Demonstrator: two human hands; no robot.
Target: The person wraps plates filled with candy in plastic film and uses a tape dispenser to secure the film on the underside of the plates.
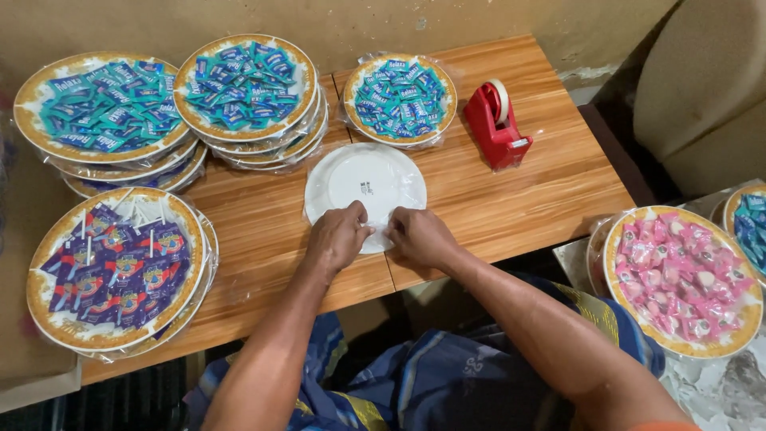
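Presently I note my left hand (338, 237) and right hand (420, 236), fingers curled narrow, pinching clear wrap at the near rim of the upturned white plate (359, 179), mid-table (511, 199), beside the red tape dispenser (496, 125).

Bare tabletop (511, 203) right of the hands; tape dispenser (496, 124) beyond, candy plate stacks (120, 271) crowding left and ahead.

A white plate (363, 179) is sitting on a brown, wood-striped table (527, 191). A red tape holder (496, 124) is shining. Gold-edged plates are showing teal sweets (399, 97), blue sweets (246, 84), purple lollipops (116, 267) and pink sweets (682, 275).
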